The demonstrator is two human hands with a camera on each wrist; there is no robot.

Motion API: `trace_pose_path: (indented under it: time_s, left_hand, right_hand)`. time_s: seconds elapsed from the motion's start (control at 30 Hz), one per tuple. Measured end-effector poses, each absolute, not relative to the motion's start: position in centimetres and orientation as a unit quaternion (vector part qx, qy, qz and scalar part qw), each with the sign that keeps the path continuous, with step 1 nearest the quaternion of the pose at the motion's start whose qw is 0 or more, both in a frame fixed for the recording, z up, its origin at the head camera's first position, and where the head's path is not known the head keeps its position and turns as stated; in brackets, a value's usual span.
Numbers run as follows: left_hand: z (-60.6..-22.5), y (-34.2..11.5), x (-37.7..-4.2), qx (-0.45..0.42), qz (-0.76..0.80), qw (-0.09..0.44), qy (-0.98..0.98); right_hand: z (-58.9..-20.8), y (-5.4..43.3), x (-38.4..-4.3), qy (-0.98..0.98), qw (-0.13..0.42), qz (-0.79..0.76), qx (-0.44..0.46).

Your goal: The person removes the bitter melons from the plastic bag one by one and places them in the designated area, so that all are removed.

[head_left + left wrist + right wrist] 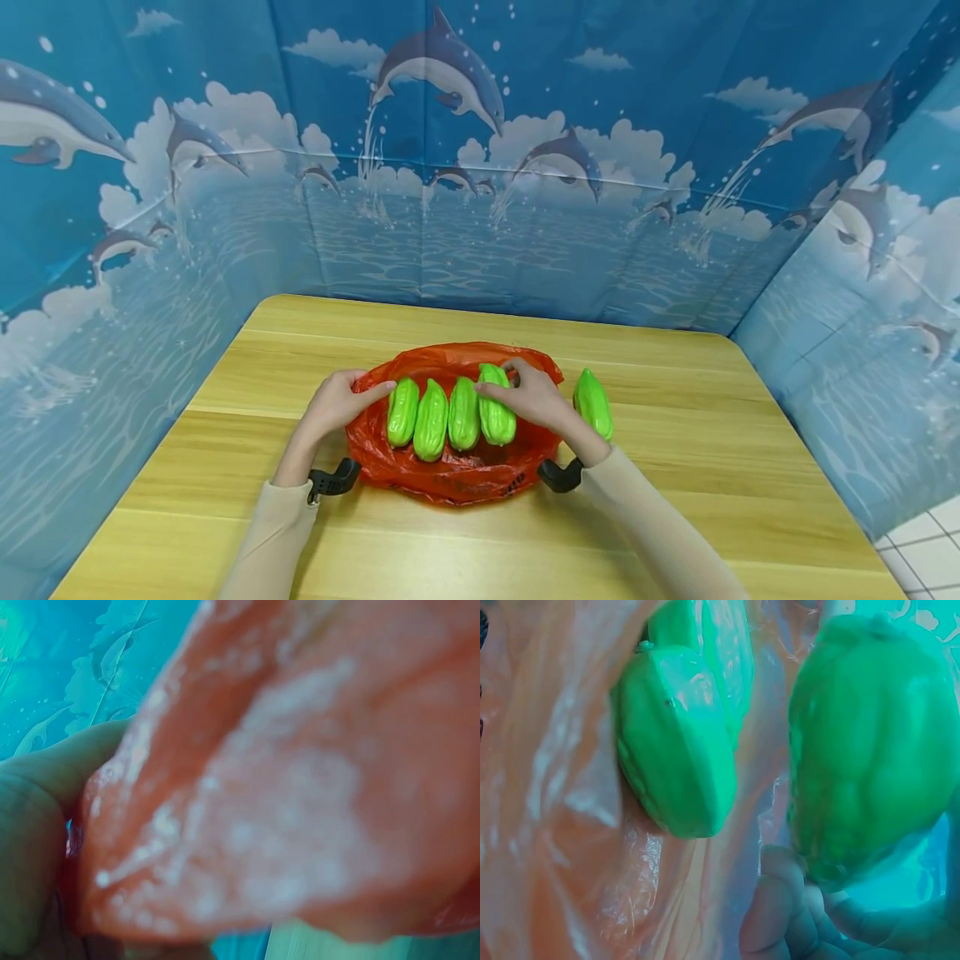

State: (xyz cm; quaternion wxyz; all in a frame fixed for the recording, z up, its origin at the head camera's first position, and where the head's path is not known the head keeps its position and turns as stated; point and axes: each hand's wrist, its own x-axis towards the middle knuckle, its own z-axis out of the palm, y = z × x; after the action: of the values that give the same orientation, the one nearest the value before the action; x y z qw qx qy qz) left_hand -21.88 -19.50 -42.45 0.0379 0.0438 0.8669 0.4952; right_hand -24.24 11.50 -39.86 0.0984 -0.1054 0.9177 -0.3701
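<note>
A red plastic bag (450, 487) lies spread open on the table, with three bright green ridged gourds (431, 421) side by side in it. My left hand (335, 404) grips the bag's left edge, its thumb reaching inward to the leftmost gourd. In the left wrist view the bag's wall, blurred, hides most of the fingers. A further green gourd (874, 746) is held between the thumb and fingers of my right hand (534, 396), over the right part of the bag. From the right wrist, two gourds (679, 742) show inside the bag.
One more green gourd (593, 406) lies on the wooden table (712, 467) just right of the bag, beside my right forearm. A dolphin-printed curtain (450, 208) closes off the back and sides. Black wrist mounts (561, 476) sit near the bag's front corners.
</note>
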Motion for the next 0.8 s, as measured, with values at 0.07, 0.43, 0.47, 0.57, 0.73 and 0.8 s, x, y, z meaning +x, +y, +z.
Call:
trace_pose_path:
  time_s: [0.07,0.43,0.47,0.57,0.73,0.8]
  left_hand:
    - [-42.43,-19.51,-21.86,0.043,0.494,0.037,0.867]
    - [-42.3,-19.52,-21.86,0.046,0.493,0.037,0.868]
    - [-42.29,-19.51,-21.85,0.046,0.493,0.037,0.868]
    - [-42.31,-19.49,-21.83,0.047,0.493,0.036,0.868]
    - [-42.34,-19.51,-21.82,0.048,0.495,0.037,0.867]
    - [-42.34,-19.53,-21.83,0.047,0.495,0.038,0.867]
  right_hand:
    - [-39.91,11.5,-24.21,0.918,0.094,-0.373,-0.101]
    - [-39.94,11.6,-23.89,0.905,0.083,-0.406,-0.095]
    - [-39.89,11.61,-23.81,0.904,0.083,-0.408,-0.095]
    - [-39.86,11.62,-23.68,0.902,0.082,-0.413,-0.092]
    - [-39.69,11.71,-23.51,0.898,0.071,-0.425,-0.09]
    - [-39.61,11.78,-23.44,0.896,0.065,-0.429,-0.089]
